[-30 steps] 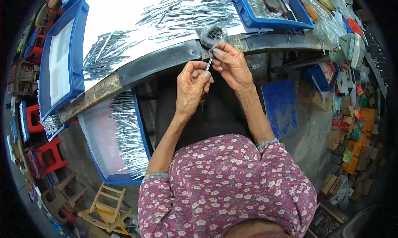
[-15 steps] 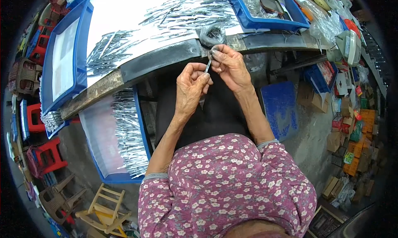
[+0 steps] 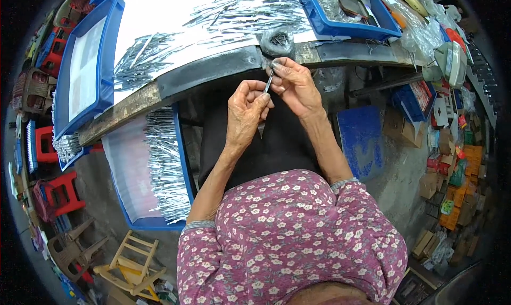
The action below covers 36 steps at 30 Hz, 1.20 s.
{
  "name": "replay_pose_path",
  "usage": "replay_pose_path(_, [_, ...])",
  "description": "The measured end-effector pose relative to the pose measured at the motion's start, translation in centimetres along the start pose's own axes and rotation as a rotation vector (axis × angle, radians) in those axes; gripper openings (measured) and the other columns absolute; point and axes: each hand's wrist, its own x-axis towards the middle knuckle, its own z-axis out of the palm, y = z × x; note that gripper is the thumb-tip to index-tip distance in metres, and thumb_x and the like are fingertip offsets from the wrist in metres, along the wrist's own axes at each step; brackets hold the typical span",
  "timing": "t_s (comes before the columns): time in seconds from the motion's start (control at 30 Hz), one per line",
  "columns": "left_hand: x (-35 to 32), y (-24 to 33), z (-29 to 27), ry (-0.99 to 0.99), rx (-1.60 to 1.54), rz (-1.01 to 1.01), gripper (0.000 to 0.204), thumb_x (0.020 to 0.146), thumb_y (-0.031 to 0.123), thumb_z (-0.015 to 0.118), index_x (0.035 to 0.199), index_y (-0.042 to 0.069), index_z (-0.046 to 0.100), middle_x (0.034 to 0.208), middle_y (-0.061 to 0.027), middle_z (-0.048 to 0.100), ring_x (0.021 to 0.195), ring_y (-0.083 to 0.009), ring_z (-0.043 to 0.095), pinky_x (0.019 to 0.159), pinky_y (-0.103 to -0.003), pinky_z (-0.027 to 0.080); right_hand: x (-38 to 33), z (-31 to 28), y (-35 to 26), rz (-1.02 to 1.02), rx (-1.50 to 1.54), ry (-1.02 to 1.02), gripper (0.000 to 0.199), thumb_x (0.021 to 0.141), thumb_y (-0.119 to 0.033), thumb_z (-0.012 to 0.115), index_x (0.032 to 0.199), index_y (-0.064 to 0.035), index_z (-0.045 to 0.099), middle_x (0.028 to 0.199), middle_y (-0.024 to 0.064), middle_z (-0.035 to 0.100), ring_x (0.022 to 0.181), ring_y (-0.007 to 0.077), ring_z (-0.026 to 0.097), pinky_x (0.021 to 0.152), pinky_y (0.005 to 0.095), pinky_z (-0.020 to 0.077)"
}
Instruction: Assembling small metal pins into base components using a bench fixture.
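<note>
Since the bench (image 3: pixel 207 73) runs across the whole front, everything on it lies ahead of both hands. Below the bench, toward its left part, a blue lower tray (image 3: pixel 154 224) holds many slender pieces (image 3: pixel 167 172) laid mostly one way along one wall, perhaps to limit tangling. On the bench's left end stands a left tray (image 3: pixel 106 71) with a pale lining, and toward the bench's right a right tray (image 3: pixel 356 31) holds clear plastic bags (image 3: pixel 327 4); the raised rims presumably stop small things from sliding off. On the bench's white covering (image 3: pixel 159 18) spreads a broad heap (image 3: pixel 255 20) of silvery pieces, with a smaller, darker heap (image 3: pixel 141 65) to the left near the bench's edge, likely set apart to avoid mixing.

Just in front of the bench's near edge, the left hand (image 3: pixel 247 108) and the right hand (image 3: pixel 296 84) meet close together. On that edge, just beyond them, sits a plastic-wrapped cup (image 3: pixel 277 49) of small dark parts (image 3: pixel 279 39), apparently there for a short reach. Between the hands, near the bench's edge, is a slim metal piece (image 3: pixel 270 81): the left fingers pinch its lower part and the right fingers its upper end, a two-ended grip that probably steadies so thin a thing. What the right fingers cover is hidden.
</note>
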Motion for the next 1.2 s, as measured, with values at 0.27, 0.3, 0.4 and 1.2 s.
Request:
replay_pose_path(0.27, [-0.2,-0.2,0.0,0.007,-0.022,0.006,0.012,0.084,0.002,0.051,0.095,0.000,0.049,0.069,-0.0028,0.056,0.052,-0.0020,0.044,0.045,-0.014,0.034,-0.2,-0.2,0.2,0.008,0.013,-0.025,0.011,0.083,-0.004,0.053,0.092,0.0015,0.054,0.081,0.0090,0.055,0.063,0.0086,0.046,0.052,0.0194,0.0379])
replay_pose_path(0.3, [-0.2,-0.2,0.0,0.008,-0.026,0.009,0.012,0.084,0.002,0.052,0.095,0.000,0.049,0.069,-0.0028,0.056,0.052,-0.0020,0.044,0.045,-0.014,0.034,-0.2,-0.2,0.3,0.011,0.011,-0.021,0.011,0.083,-0.004,0.053,0.092,0.0014,0.054,0.081,0.0091,0.056,0.063,0.0086,0.046,0.052,0.0194,0.0379])
replay_pose_path(0.4, [-0.2,-0.1,0.1,0.004,-0.029,0.011,0.012,0.084,0.003,0.052,0.095,0.000,0.049,0.069,-0.0027,0.056,0.052,-0.0019,0.044,0.045,-0.014,0.034,-0.3,-0.2,0.2,0.016,0.019,-0.014,0.010,0.083,-0.004,0.053,0.091,0.0013,0.054,0.081,0.0094,0.056,0.063,0.0086,0.046,0.052,0.0193,0.0378])
replay_pose_path(1.2, [-0.7,-0.1,-0.9,0.089,0.085,0.126,0.012,0.082,0.000,0.051,0.094,0.000,0.050,0.067,0.0002,0.053,0.057,-0.0018,0.045,0.048,-0.015,0.035,-1.0,2.7,0.5,-0.144,-0.644,0.030,0.008,0.080,-0.009,0.056,0.081,-0.0007,0.056,0.063,-0.0013,0.050,0.056,0.0045,0.042,0.052,0.0188,0.0348])
